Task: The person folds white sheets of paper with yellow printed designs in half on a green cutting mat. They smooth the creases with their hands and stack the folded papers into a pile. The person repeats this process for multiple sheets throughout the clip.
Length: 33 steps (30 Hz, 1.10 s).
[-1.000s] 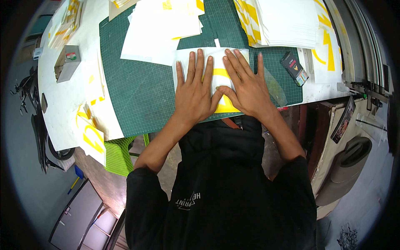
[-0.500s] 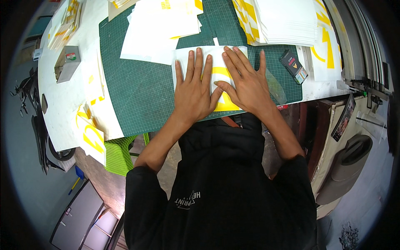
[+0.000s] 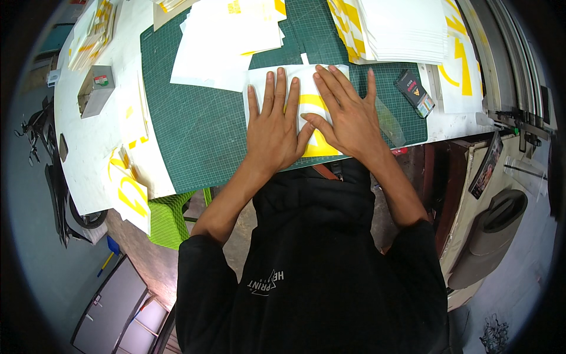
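Note:
A white paper piece with a yellow print [image 3: 321, 147] lies on the green cutting mat [image 3: 194, 135], at its near edge. My left hand [image 3: 273, 127] rests flat on the paper's left part, fingers stretched away from me. On its right part lies my right hand [image 3: 349, 118], palm down, with the fingers spread and the little finger reaching past the paper's edge. Both thumbs point inward over the yellow print. Neither hand grips anything. Much of the paper is hidden beneath them.
Loose white sheets [image 3: 218, 47] lie beyond my hands, and a thick stack of white paper pieces [image 3: 404, 29] stands far right. A small dark box [image 3: 415, 93] sits on the mat's right side. Leftward are a grey metal holder [image 3: 96, 91] and yellow-printed papers [image 3: 130, 192] at the table's edge.
Almost nothing differs. Both hands stay flat on the paper; the right one has shifted very slightly to the left.

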Motion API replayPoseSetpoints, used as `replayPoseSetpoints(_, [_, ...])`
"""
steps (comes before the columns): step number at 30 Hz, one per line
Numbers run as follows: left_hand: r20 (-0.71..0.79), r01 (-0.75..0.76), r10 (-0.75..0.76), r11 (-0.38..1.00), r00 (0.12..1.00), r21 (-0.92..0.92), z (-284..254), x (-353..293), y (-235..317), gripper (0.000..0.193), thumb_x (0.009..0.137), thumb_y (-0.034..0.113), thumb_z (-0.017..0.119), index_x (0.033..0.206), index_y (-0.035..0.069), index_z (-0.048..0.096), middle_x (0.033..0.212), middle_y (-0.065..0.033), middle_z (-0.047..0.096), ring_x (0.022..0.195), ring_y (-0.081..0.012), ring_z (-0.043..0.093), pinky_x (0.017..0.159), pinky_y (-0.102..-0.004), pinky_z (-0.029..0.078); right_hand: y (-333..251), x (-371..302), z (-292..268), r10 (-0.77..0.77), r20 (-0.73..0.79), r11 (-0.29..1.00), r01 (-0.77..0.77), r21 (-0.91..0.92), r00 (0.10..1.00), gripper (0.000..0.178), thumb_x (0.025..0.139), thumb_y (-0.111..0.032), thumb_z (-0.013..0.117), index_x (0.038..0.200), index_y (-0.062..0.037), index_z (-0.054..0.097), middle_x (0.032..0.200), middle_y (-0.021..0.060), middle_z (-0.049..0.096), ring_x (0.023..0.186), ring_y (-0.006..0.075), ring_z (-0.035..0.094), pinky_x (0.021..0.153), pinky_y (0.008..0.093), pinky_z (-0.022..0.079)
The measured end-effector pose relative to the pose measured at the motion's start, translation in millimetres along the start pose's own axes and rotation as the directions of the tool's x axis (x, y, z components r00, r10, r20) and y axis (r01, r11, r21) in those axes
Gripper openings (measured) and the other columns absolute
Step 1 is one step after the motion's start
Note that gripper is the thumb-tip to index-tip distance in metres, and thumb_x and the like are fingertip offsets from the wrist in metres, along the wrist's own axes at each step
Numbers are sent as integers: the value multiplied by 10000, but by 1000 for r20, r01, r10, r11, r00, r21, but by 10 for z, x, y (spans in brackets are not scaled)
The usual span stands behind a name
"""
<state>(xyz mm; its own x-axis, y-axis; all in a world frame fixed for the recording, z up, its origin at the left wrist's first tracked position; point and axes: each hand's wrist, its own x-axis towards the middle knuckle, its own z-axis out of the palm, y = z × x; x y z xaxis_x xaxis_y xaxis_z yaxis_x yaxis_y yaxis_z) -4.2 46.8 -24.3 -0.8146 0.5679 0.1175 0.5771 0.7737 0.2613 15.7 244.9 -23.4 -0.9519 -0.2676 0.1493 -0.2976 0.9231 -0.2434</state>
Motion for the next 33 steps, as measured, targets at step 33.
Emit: replayPoseSetpoints(33, [44,12,-13,1000,999,7,12,-3,-18,802,1016,490,509,1607,-11,300,1686,-293,208,1584,-459,135,1231,-687,41,47,49,-16,-27,-26,999,27,26,999,732,1009,-605,498,1449,-24,562,1571,142,489,1491,297,412,1179,766,8])
